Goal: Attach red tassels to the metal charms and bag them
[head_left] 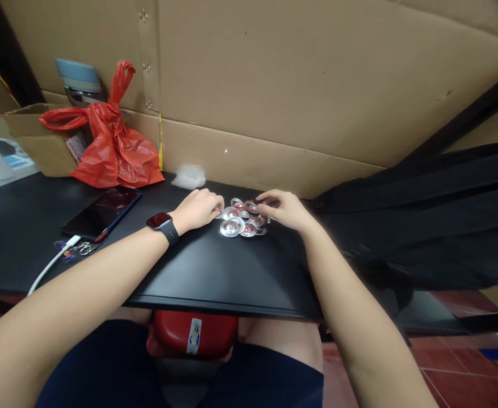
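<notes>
A loose pile of small shiny metal discs [232,226] lies on the black table, dished in shape, several with red bits at their middles. At the pile's left edge, my left hand [198,208] is closed, its fingertips pinching the rim of one metal disc [219,211]. My right hand [286,208] reaches in from the right side. Its thumb and fingers are parted and curved around the right edge of the pile, with the thumb close to or touching a disc. A dark smartwatch [162,225] is on my left wrist.
Left of my left arm lie a phone [104,212] with a white cable [55,260] and some keys [86,248]. Behind stand a red plastic bag [119,150], a cardboard box [47,144] and a crumpled clear wrapper [189,176]. Dark cloth [423,215] hangs at right.
</notes>
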